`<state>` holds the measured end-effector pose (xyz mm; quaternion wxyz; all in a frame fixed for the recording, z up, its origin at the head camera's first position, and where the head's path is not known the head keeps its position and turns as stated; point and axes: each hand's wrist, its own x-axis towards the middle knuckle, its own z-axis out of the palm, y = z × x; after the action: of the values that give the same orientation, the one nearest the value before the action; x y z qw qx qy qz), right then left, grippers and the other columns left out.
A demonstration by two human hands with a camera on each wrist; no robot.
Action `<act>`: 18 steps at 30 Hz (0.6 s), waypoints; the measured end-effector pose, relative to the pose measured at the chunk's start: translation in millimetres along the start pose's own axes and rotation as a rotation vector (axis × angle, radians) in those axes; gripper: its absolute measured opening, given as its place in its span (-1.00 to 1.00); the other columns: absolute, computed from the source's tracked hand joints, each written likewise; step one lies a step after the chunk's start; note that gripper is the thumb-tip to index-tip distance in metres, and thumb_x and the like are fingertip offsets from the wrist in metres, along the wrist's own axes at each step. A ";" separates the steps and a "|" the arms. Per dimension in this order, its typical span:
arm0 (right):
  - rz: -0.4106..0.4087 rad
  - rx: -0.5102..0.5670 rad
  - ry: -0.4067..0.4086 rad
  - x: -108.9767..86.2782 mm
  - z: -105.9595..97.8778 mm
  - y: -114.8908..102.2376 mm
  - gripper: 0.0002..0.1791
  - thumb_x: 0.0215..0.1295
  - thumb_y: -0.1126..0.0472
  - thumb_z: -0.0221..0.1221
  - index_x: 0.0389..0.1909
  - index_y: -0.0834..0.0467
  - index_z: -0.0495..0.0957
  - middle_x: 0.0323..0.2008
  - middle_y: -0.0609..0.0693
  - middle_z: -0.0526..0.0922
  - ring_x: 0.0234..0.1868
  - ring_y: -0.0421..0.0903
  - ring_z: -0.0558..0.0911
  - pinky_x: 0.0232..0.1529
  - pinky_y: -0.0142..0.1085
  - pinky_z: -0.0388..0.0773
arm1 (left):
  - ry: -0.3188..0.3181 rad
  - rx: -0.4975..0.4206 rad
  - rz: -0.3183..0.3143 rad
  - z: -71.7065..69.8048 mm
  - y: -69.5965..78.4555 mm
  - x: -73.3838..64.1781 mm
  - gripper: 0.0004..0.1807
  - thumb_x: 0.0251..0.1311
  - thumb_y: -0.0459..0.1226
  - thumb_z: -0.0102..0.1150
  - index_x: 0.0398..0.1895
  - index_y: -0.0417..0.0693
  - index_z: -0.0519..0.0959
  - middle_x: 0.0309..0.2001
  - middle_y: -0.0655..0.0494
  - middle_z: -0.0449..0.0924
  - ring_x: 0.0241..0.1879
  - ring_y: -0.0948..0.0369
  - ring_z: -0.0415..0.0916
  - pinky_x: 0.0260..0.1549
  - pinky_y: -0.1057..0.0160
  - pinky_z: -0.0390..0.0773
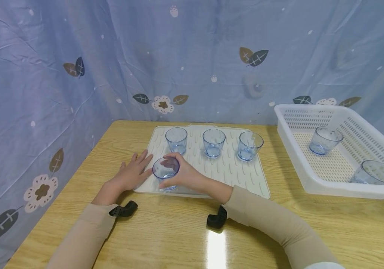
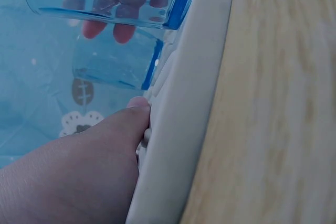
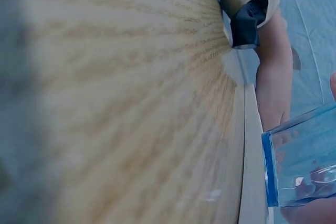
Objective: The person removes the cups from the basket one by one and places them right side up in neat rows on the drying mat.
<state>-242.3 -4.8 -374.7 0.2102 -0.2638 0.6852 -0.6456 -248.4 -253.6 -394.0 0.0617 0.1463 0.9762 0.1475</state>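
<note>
My right hand (image 1: 185, 175) grips a clear blue-tinted glass (image 1: 166, 170) by its sides, at the front left of a white drying mat (image 1: 208, 183). In the right wrist view the base of this glass (image 3: 270, 171) is at or very near the mat; contact is hard to tell. My left hand (image 1: 132, 173) rests with spread fingers on the mat's left edge, just left of the glass. In the left wrist view its thumb (image 2: 137, 109) touches the mat. Three similar glasses stand upright in a row behind: left (image 1: 176, 140), middle (image 1: 213, 142) and right (image 1: 250, 145).
To the right stands a white perforated basket (image 1: 296, 160) holding two more glasses, one (image 1: 325, 140) at the back and one (image 1: 377, 172) tilted near the front. A wooden table (image 1: 165, 231) lies under everything, and a blue patterned curtain (image 1: 192, 56) hangs behind.
</note>
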 end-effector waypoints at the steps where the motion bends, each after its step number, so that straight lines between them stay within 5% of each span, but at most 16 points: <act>1: 0.007 -0.005 -0.001 -0.3 -0.1 -0.6 -0.07 0.09 0.48 0.47 0.43 0.21 0.18 0.34 0.13 0.50 0.42 0.07 0.41 0.31 -0.21 0.43 | -0.002 -0.005 0.000 -0.3 0.3 0.0 -0.27 0.61 0.03 -0.15 0.65 -0.14 0.04 0.64 -0.21 -0.22 0.55 -0.37 -0.34 0.24 -0.63 -0.27; 9: 0.055 -0.050 -0.029 -1.4 -1.7 -3.3 -0.03 0.11 0.41 0.49 0.48 0.15 0.16 0.35 0.16 0.48 0.34 0.05 0.48 0.16 -0.25 0.53 | -0.002 -0.005 -0.005 0.9 0.0 -0.8 -0.27 0.61 0.02 -0.14 0.65 -0.14 0.04 0.64 -0.22 -0.22 0.55 -0.38 -0.34 0.24 -0.63 -0.27; 18: 0.088 -0.096 -0.075 -3.9 -12.9 -10.2 0.04 0.13 0.39 0.48 0.56 0.17 0.08 0.41 0.20 0.38 0.39 0.09 0.40 0.23 -0.20 0.48 | 0.007 -0.008 0.003 -0.3 2.3 -0.5 -0.29 0.61 0.01 -0.14 0.65 -0.15 0.06 0.64 -0.22 -0.20 0.54 -0.38 -0.32 0.24 -0.63 -0.25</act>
<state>-246.5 7.4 -363.7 0.2511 -0.2670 0.7179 -0.5918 -247.4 -251.8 -393.0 0.0587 0.1468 0.9757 0.1518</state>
